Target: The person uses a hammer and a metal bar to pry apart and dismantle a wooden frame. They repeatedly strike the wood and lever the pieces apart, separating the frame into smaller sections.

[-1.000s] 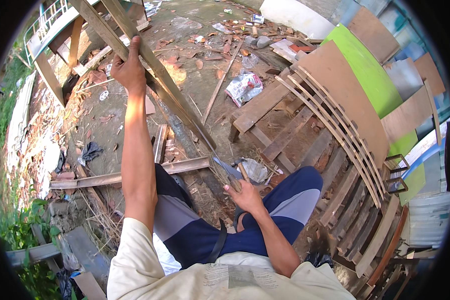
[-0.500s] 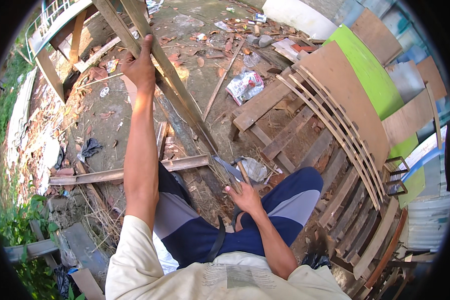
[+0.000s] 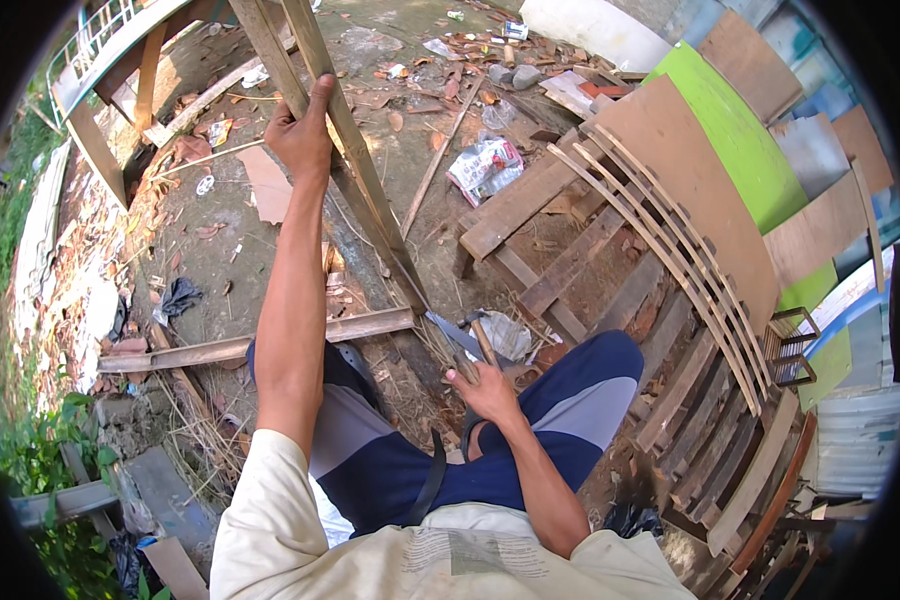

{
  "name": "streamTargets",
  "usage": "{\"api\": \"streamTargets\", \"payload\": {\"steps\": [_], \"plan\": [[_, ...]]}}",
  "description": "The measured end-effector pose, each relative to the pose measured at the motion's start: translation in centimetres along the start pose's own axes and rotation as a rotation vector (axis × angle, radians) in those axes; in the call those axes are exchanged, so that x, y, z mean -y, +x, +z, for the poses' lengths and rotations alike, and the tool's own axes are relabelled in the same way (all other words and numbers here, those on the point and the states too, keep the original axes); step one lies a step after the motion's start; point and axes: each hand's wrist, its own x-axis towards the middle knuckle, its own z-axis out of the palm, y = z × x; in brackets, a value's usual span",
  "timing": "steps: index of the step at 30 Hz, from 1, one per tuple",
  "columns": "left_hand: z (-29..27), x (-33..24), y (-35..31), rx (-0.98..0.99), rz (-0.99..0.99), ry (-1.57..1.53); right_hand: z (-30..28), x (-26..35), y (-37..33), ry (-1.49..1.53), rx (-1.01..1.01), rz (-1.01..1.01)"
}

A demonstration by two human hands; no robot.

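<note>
My left hand is closed around a pair of long wooden strips, held tilted out in front of me. They run from the top edge down toward my knees. Between my knees, my right hand is wrapped round the grip of a tool with a flat grey blade, like a machete. Its blade tip lies close to the strips' lower end; whether they touch I cannot tell. A short wooden stick pokes up beside the blade at my right fingers, and my hand hides its lower end.
A wooden slat lies across the ground at left. Stacked planks and thin curved-looking strips fill the right side, with brown and green boards behind. A wooden table stands far left. Crumpled plastic bags and debris litter the ground.
My left hand has moved slightly right, swinging the upper part of the wooden strips rightward with it. My right hand and the blade have barely moved.
</note>
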Motion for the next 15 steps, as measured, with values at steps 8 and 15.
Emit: {"api": "streamTargets", "payload": {"steps": [8, 15], "plan": [[0.1, -0.6, -0.1, 0.005, -0.013, 0.043, 1.5, -0.2, 1.2, 0.007, -0.022, 0.045], [-0.2, -0.1, -0.1, -0.013, 0.006, 0.023, 2.1, 1.2, 3.5, -0.047, 0.056, 0.123]]}}
